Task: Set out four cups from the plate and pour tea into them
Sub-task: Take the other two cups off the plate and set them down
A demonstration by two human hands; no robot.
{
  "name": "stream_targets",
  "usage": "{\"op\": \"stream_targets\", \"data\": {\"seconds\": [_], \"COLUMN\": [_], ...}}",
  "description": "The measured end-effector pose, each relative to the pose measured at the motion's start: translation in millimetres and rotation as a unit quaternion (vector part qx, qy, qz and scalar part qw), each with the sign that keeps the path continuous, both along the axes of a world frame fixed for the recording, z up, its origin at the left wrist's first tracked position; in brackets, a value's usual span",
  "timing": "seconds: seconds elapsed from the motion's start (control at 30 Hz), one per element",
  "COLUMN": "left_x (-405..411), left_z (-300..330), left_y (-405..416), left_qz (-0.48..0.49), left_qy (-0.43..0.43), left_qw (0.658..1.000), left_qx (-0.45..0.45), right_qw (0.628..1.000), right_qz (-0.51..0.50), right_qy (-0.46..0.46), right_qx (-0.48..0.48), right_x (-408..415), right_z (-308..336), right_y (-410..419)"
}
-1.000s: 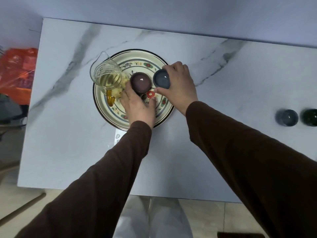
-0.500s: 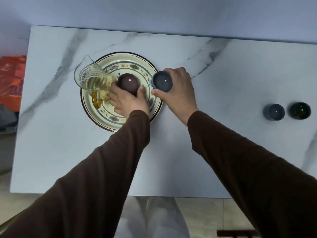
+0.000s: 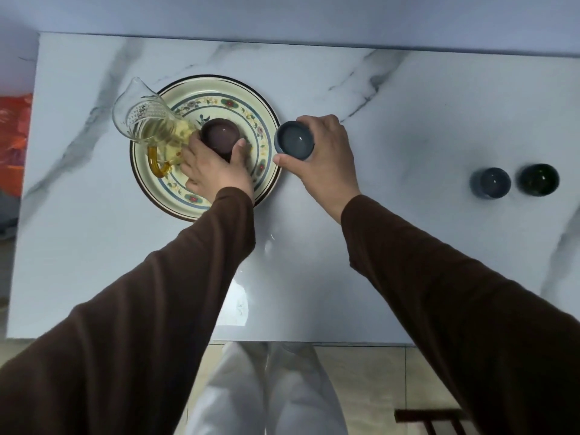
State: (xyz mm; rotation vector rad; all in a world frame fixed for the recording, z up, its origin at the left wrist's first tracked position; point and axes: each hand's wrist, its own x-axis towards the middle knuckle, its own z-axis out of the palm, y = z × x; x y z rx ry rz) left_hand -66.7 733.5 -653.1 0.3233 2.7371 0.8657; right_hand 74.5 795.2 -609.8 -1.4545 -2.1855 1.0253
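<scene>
A flowered plate (image 3: 219,89) lies on the marble table's left half. On its left side stands a glass pitcher (image 3: 147,124) of yellow tea with an amber handle. My left hand (image 3: 213,171) grips a purple-brown cup (image 3: 219,136) at the plate's middle. My right hand (image 3: 323,158) holds a grey-blue cup (image 3: 295,142) just past the plate's right rim. Two more cups stand side by side at the table's right: a grey-blue cup (image 3: 490,182) and a dark green cup (image 3: 538,179).
The white marble table (image 3: 408,246) ends at a wall at the back and a front edge near my legs. An orange bag (image 3: 15,136) lies beyond the left edge. A dark wooden stool (image 3: 430,419) shows on the floor at lower right.
My right hand has carried the grey-blue cup rightward, off the plate and past its rim. My left hand stays closed around the purple-brown cup on the plate.
</scene>
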Motion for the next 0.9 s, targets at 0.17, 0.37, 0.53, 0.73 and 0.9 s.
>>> {"op": "stream_targets", "data": {"seconds": [0.17,0.37,0.53,0.73,0.9], "left_x": [15,48,90,156,230], "left_z": [11,30,47,48,48], "left_y": [-34,-77,-112,-128,-133], "left_qz": [-0.083,-0.167,-0.217,-0.264,-0.289], "left_qy": [0.008,-0.012,-0.034,-0.073,-0.082], "left_qw": [0.994,0.977,0.963,0.947,0.941], "left_qx": [0.067,0.128,0.155,0.170,0.159], "right_qw": [1.000,0.998,0.996,0.994,0.993], "right_qz": [-0.024,-0.059,-0.090,-0.109,-0.118], "right_qy": [0.001,-0.004,0.001,-0.009,-0.020], "right_qx": [0.002,0.011,0.009,0.003,-0.013], "right_x": [18,55,102,177,263], "right_z": [9,24,39,41,36], "right_y": [-20,-63,-106,-131,-141]}}
